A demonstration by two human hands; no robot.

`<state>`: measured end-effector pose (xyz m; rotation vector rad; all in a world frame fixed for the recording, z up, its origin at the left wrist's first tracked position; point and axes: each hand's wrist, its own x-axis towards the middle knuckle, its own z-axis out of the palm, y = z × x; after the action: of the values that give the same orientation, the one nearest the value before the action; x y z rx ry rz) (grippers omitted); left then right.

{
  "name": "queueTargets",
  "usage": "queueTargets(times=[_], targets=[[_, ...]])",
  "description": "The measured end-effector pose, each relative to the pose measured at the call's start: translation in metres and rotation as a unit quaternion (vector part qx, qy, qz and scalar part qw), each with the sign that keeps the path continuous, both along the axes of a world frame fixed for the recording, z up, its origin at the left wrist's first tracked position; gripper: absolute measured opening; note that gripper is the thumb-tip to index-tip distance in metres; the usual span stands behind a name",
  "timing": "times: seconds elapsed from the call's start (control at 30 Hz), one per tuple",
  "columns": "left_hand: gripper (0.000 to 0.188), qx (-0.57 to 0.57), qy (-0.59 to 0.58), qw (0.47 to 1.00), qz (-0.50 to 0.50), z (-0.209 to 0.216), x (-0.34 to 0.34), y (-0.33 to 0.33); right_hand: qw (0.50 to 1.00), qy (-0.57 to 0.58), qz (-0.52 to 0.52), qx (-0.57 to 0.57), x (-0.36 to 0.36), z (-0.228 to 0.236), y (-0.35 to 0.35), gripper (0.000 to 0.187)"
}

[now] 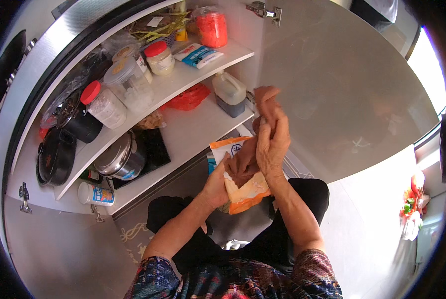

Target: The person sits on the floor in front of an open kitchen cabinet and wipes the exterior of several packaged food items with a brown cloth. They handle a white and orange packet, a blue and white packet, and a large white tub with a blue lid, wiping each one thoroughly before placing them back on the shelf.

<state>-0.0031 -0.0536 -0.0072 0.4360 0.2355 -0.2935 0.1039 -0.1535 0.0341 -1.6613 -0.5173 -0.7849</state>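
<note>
Holding an orange-and-white packet (pixel 250 195) just in front of an open cabinet (pixel 190 128); gripping it in the left hand (pixel 216 183) with fingers curled around the side nearer the cabinet; pinching crumpled brown material (pixel 245 160) in the right hand (pixel 273 145) with fingers close together, with one end above the fingertips and more bunched at the packet; seemingly partway done, with material and packet not yet apart; cannot tell the amount inside; surrounded on the cabinet's shelves by jars (pixel 106 107), a steel pot (pixel 119 157) and a jug (pixel 229 94).
</note>
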Motion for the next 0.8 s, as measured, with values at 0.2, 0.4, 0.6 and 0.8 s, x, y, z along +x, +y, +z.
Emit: queueTargets(times=[0.2,0.4,0.6,0.8], targets=[[0.060,0.033,-0.024,0.995,0.096,0.009,0.007,0.016,0.957,-0.049,0.157,-0.240,-0.047,-0.006,-0.013,0.035],[0.086,0.030,-0.078,0.994,0.076,0.024,-0.002,0.035,0.898,-0.162,0.205,-0.354,-0.065,-0.012,-0.013,0.044],[0.097,0.109,-0.091,0.987,0.069,0.020,-0.004,0.029,0.924,-0.122,0.184,-0.312,-0.051,0.001,0.007,0.040],[0.104,0.157,-0.074,0.984,0.049,0.013,0.000,0.023,0.962,-0.036,0.138,-0.235,-0.027,0.008,0.019,0.038]])
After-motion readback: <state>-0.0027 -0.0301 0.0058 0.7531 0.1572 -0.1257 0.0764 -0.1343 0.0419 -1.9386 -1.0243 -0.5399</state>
